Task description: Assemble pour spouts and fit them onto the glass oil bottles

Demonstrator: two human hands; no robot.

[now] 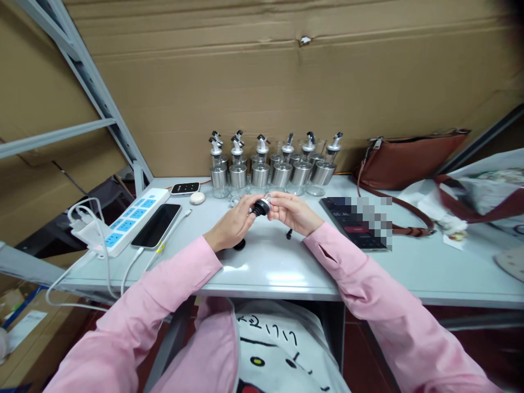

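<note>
My left hand (232, 225) and my right hand (295, 212) meet over the middle of the table, both closed on one bottle pourer (262, 207). Its black ribbed stopper points down toward the left, and its silver collar sits between my fingertips; the far end is partly hidden by the fingers. Beside my left wrist lies a round black piece (239, 245), partly covered by the hand. A small black part (289, 234) rests under my right hand. Just beyond my hands, several glass oil bottles with steel sleeves (260, 176) stand in rows, the front ones topped with pourers.
To the left lie a white power strip (123, 229), a phone (157, 226), cables, a small black-screened device (185, 188) and a round white case (197, 198). On the right are another phone (347, 224) and a brown bag (403, 164). Cardboard (266, 93) walls the back.
</note>
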